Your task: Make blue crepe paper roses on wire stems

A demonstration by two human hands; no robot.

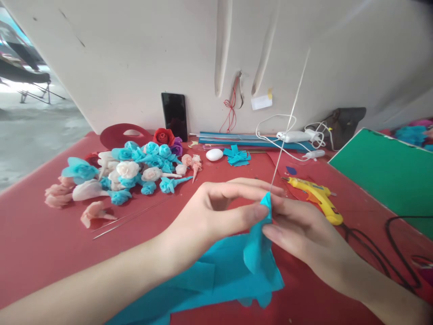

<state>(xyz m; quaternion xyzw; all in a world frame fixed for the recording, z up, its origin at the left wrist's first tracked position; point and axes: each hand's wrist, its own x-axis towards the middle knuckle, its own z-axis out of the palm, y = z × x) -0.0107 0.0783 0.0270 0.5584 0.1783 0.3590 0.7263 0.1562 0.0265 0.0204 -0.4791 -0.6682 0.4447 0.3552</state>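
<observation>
Between my two hands is a small blue crepe paper petal [256,248], wrapped at its upper end around the tip of a thin pale stick [287,122] that points up and away. My left hand [216,212] pinches the paper's top with its thumb, the fingers behind. From the other side, my right hand [301,225] presses its thumb on the paper just below; its fingers reach behind the stick. Beneath them lie larger blue paper sheets [230,275] on the red table [40,262].
Several blue, white and pink paper flowers [128,169] are heaped at left, near two thin sticks [115,229]. A yellow glue gun [320,196] with a black cord lies at right, beside a green board [389,176]. At the back are a phone [175,116] and a white egg-shaped object [214,155].
</observation>
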